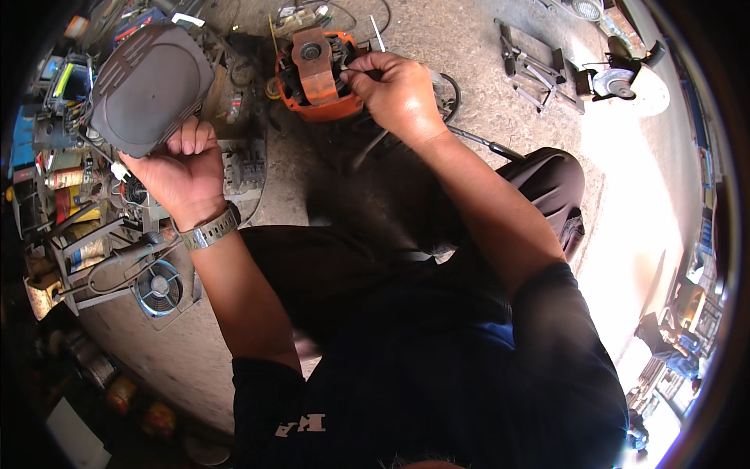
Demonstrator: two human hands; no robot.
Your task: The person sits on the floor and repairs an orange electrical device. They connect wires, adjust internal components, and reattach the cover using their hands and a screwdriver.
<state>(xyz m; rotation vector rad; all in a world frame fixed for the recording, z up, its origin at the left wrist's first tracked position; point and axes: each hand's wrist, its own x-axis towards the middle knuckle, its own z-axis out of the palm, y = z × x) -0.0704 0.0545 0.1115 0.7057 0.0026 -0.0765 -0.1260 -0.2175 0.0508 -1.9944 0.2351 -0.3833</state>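
In my left hand (181, 172), at the upper left, is a dark grey oval plastic cover (152, 90) with vent slots, raised with its broad face up. My fingers grip its near edge. My right hand (402, 98) reaches to an orange-housed machine (332, 113) at the top centre. Its thumb and forefinger are pinched together at the machine's right side, on something too small to make out. A rusty orange metal bracket (316, 74) with a round hole spans the machine's open top, and dark inner parts show around it.
Tools and parts crowd the left side, with a metal-framed stand (94, 242) and a small blue fan (158, 288). Far right on the concrete floor are a cut-off saw (621, 86) and a metal frame (535, 70). A black cable (455, 98) curves behind my right hand.
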